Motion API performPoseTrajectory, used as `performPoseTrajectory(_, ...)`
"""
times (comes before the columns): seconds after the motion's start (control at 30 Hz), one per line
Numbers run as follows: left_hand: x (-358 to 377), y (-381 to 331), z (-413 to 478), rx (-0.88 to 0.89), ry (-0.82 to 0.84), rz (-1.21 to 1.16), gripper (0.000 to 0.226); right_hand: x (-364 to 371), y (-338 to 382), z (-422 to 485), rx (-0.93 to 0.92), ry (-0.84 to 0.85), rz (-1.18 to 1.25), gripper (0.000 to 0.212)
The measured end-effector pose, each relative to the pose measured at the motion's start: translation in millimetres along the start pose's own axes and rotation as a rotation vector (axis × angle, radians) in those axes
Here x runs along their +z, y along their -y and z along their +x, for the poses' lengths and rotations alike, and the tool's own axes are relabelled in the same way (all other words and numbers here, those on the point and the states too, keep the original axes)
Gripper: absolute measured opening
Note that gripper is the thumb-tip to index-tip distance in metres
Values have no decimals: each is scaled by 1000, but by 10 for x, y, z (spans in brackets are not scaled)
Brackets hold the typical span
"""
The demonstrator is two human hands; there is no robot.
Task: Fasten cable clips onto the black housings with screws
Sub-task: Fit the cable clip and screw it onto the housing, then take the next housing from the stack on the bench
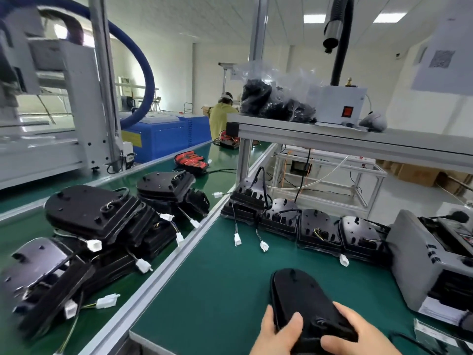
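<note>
1. Head view: black housing [298, 293] lies on the green mat [217, 290];
2. left hand [277, 334] and right hand [361, 331] both grip its near end, fingers curled round it;
3. beyond that housing stands a row of housings [317, 231]; far left of it, a heaped pile [89, 226]

The housing [297, 295] in front is glossy black, as are the stacked housings [92, 213] on the left, whose wire ends carry white connectors [107, 301], and both the bench mat [217, 278] and the conveyor belt [222, 156] are plain dark green between silver-grey rails [163, 275]. Farther off are red-and-black units [191, 160], a blue hose [147, 62], a blue cabinet [163, 142] with a yellow label [131, 139], a white box [337, 103] with a red switch [347, 111], and a person's yellow-green top [218, 119]. The sheet [435, 78] at upper right is pale with a speckled grey square [442, 58], perhaps a printed code, too blurred to be sure.
</note>
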State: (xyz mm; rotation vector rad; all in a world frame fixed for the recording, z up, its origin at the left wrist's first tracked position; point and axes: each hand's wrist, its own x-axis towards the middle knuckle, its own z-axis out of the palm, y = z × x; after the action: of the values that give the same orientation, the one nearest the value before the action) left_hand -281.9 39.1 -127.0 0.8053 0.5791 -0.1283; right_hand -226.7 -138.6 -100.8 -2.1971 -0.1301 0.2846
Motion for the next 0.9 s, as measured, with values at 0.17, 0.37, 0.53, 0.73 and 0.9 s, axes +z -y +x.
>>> performPoseTrajectory(0.17, 138, 9, 120, 92, -6, 52, 74, 28, 117, 127, -27, 3, -46, 74)
performPoseTrajectory(0.37, 173, -369, 77, 276, 61, -226, 46, 102, 664, 460, -206, 113, 51, 86)
performPoseTrajectory(0.53, 197, -899, 185, 530, -9, -264, 49, 461, 1229, 843, -425, -24, 30, 83)
performPoseTrajectory(0.73, 82, -1843, 560, 759, -242, -178, 58, 973, 1311, 797, -495, 10, 104, 65)
performPoseTrajectory(0.9, -32, -2642, 836, 829, -428, -183, 60, 1095, 802, 574, -407, 131, 93, 56)
